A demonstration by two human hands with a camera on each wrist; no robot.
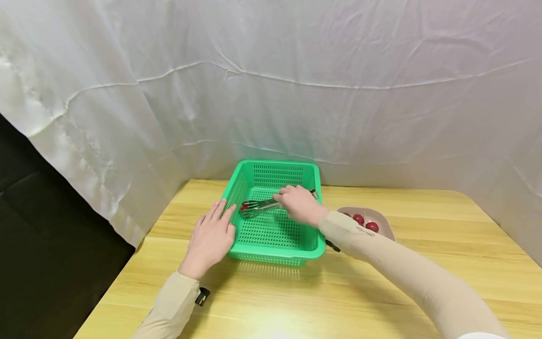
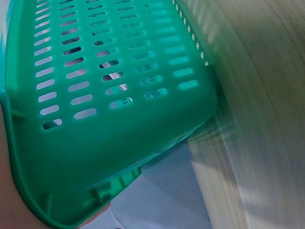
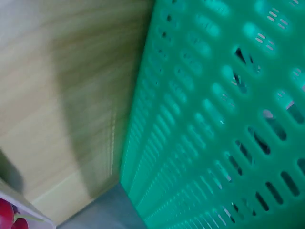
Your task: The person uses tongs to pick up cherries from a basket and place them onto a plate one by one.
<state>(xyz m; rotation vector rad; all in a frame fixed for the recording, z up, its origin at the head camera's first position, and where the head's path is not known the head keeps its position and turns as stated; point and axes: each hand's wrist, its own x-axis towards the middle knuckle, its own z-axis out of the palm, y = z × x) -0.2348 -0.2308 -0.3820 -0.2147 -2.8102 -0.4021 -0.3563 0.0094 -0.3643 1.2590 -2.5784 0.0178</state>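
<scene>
My right hand (image 1: 299,205) reaches over the right side of a green plastic basket (image 1: 273,252) and grips metal tongs (image 1: 264,205). The tongs slant left inside the basket, and a small red round fruit (image 1: 243,207) shows at their slotted ends. On the basket's left rim rests my left hand (image 1: 211,238), its fingers extended over the edge. In the left wrist view, the basket's perforated wall (image 2: 119,138) fills much of the picture. The right wrist view looks onto the opposite slotted wall (image 3: 190,138); the tongs are hidden there.
To the right of the basket, partly behind my right forearm, is a pale pink dish (image 1: 383,223) with several red round fruits (image 1: 371,227). Everything stands on a wooden table (image 1: 262,301). A whitish curtain (image 1: 296,117) hangs behind its back edge.
</scene>
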